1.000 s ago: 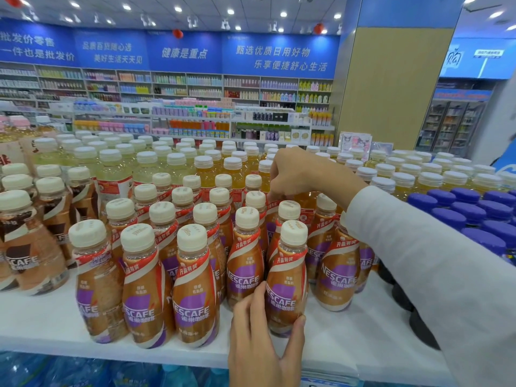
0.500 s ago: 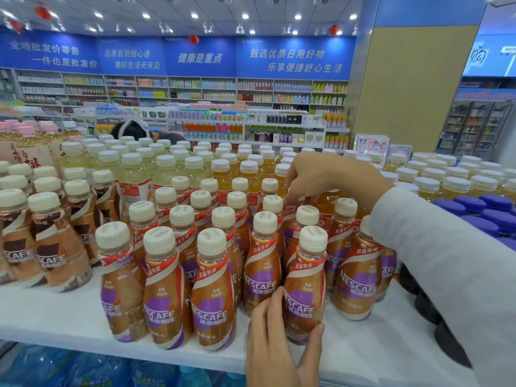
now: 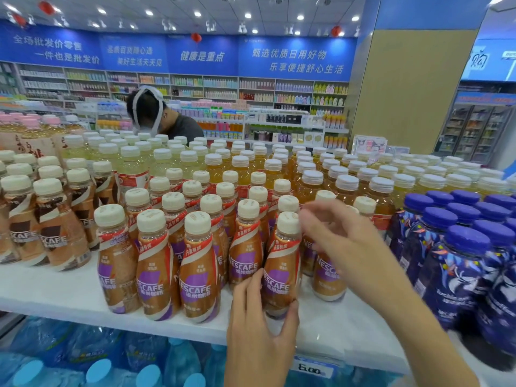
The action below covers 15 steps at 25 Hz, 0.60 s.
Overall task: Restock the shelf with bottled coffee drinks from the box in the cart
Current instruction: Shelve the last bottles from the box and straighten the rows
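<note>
Lower tier: clear blue plastic water bottles with blue caps [image 3: 97, 367] stand under the shelf, below and left of the held bottle.
Price tag: a blue-and-white strip [image 3: 312, 368] on the shelf's front lip, just below and right of the held bottle.
Left hand [image 3: 259, 328]: rises from below the lip. Its fingers curl round the left side of the held bottle's lower body and the thumb presses the right side, a closed grasp.
Held bottle: a brown-and-purple-labelled plastic coffee bottle with a cream cap [image 3: 282, 263], upright, with its base on the shelf close behind the front edge.
Shelf: a white board [image 3: 55, 291]. Bare strips lie far left of the held bottle along the front edge, and to its right before the dark bottles.
Front row: three matching coffee bottles [image 3: 198, 275] stand just left of the held bottle, touching one another, with more rows packed behind.
Right hand [image 3: 335, 236]: blurred, above and right of the held bottle. The fingers are spread and loosely bent, and they grasp nothing.
Right block: dark blue bottles with purple caps [image 3: 458, 269], well right of the held bottle.
Left block: brown-and-cream-labelled coffee bottles [image 3: 53, 230], far left of the held bottle.
Rear block: yellow drinks with white caps [image 3: 346, 185], behind the held bottle.
Background: a bent-over person [image 3: 178, 124] stands beyond the rear block, and blue wall banners [image 3: 296, 60] hang farthest from the held bottle.
</note>
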Each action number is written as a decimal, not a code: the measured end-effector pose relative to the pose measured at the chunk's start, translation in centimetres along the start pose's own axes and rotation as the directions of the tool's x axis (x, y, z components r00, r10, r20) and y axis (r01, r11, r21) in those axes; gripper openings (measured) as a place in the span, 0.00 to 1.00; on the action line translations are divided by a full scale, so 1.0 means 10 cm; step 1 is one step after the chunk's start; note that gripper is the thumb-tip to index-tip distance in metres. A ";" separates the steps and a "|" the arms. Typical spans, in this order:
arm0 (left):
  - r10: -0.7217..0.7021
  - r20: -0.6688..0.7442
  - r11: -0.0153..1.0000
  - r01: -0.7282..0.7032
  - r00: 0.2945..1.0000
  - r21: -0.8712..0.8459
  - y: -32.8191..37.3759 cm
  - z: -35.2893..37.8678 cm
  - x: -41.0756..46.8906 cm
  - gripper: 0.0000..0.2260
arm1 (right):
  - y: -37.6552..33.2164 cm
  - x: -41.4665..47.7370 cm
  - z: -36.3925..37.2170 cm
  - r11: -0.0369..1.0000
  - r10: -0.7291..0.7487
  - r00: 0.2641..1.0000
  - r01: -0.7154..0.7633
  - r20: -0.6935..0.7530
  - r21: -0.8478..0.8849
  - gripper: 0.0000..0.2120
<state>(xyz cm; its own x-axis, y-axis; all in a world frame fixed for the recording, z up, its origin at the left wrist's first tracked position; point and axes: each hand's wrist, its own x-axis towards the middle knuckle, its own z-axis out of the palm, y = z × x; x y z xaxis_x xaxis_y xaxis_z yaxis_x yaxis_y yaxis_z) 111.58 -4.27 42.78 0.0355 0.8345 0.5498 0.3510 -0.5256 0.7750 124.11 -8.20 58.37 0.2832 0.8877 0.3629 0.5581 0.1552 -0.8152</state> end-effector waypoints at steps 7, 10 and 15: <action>-0.015 0.089 1.000 0.016 0.996 -0.017 0.11 -0.15 -0.05 0.30 | 0.45 -0.31 0.40 0.988 0.151 0.982 -0.154 0.113 0.013 0.25; -0.011 0.109 1.000 0.009 0.994 0.023 0.13 -0.26 -0.07 0.29 | 0.50 -0.34 0.49 0.986 0.164 0.986 -0.165 0.039 0.024 0.26; 0.072 0.123 0.996 -0.066 0.990 -0.051 0.27 -0.94 0.11 0.21 | 0.40 -0.39 0.53 0.981 0.194 0.981 -0.194 -0.009 -0.017 0.25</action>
<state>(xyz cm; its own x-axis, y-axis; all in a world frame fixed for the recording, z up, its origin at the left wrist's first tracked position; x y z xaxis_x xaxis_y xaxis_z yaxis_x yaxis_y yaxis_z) 103.80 -6.33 48.43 0.1759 0.8083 0.5618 0.2996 -0.5876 0.7517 121.09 -8.73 51.34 0.3932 0.8970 0.2018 0.5059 -0.0277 -0.8622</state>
